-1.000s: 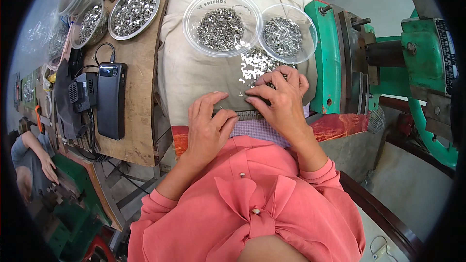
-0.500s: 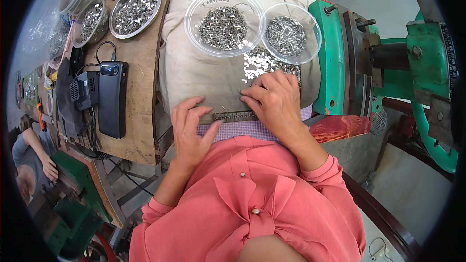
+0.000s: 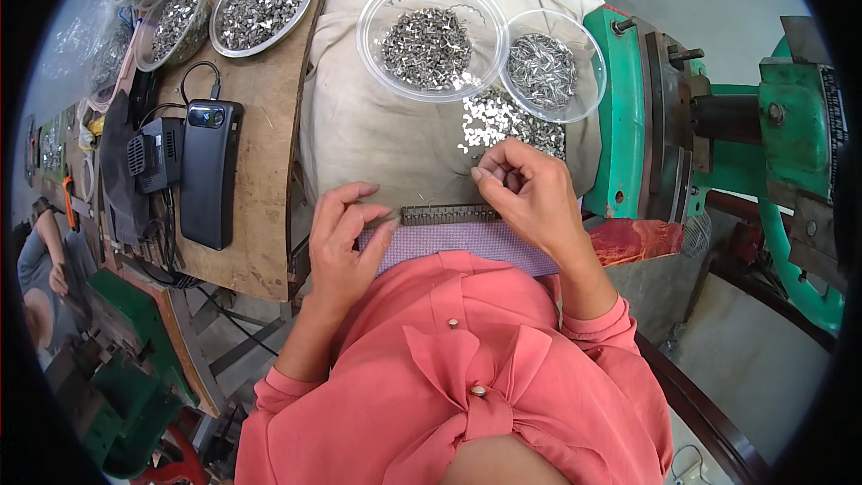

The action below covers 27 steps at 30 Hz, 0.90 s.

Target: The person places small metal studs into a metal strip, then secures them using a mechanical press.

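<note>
- I am watching two bare hands at the near edge of a cloth-covered pad (image 3: 377,135), working over a narrow dark metal strip (image 3: 449,214) that lies left to right along that edge, just beyond a band of lilac cloth (image 3: 458,247).
- The left hand (image 3: 346,247) rests at the left end of the strip, fingers spread and loosely curled, thumb tip touching the end; it steadies the strip and is not clamped around anything I can make out.
- The right hand (image 3: 530,193) sits at the right end of the strip, fingertips pinched together over it. Something small may be between them (the view is too coarse there for me to be sure).
- Just beyond the right hand lies a loose scatter of shiny small metal pieces (image 3: 494,121) on the pad, within easy reach.
- Farther back stand two clear plastic tubs: the larger one (image 3: 431,36) on the left and a smaller one (image 3: 549,67) on the right, both well stocked with small metal parts.
- My judgement on progress: the strip looks toothed or filled along its visible length, but I cannot count slots, so I would call the loading under way and not closed out; the stock in the scatter and tubs says plenty is left.
- To the left, on a wooden bench (image 3: 260,162), a black power unit (image 3: 208,171) and more bowls of parts (image 3: 260,2) sit untouched.
</note>
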Motion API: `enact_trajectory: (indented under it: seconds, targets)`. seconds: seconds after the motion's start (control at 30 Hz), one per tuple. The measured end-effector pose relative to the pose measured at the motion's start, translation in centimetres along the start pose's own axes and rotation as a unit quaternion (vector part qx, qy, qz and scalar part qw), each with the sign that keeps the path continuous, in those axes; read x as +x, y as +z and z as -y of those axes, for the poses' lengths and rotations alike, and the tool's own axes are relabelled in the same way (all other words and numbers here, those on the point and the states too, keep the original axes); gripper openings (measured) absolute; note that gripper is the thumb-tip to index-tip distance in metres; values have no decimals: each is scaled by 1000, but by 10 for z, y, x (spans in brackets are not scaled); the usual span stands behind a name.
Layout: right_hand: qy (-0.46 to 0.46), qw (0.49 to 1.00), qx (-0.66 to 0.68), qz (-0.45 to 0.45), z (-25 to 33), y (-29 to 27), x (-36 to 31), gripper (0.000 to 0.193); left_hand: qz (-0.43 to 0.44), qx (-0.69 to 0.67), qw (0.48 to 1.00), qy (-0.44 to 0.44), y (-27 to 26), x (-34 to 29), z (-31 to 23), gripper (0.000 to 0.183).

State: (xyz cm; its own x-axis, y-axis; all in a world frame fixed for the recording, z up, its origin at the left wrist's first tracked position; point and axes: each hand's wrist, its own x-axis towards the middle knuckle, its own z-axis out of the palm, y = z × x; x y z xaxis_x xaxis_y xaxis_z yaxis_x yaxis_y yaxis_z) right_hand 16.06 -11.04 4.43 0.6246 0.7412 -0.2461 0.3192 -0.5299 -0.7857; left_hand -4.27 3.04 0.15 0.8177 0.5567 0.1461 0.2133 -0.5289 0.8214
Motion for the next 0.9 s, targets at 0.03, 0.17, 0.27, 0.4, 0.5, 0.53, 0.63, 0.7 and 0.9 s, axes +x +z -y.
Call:
enact_trajectory:
  seconds: [0.03,0.17,0.27,0.4,0.5,0.53,0.63,0.7,0.9]
  targets:
    - [0,1000,-1,1,-2,1,0,10,-4,4,1000,2,3,-2,0,21]
    - [4,991,130,12,-20,15,1,9,-23,13,1000,-9,10,-8,1,26]
    - [17,982,185,33,-21,19,0,8,-23,25,999,-12,13,-11,3,30]
    - [-19,997,32,70,3,12,-1,9,-25,54,998,-7,16,-14,4,32]
    - [-115,991,-1,62,-5,19,-1,8,-20,68,997,0,17,-13,3,34]
    - [-153,987,-10,51,-6,22,-1,8,-19,66,998,0,17,-13,3,34]
    - [-159,985,-42,50,-7,26,-2,8,-18,63,998,1,18,-13,4,34]
    - [-158,985,-53,51,-6,27,-3,8,-18,61,998,2,18,-13,4,34]
    - [-166,981,-91,44,-5,29,-3,10,-19,65,998,5,18,-13,5,34]
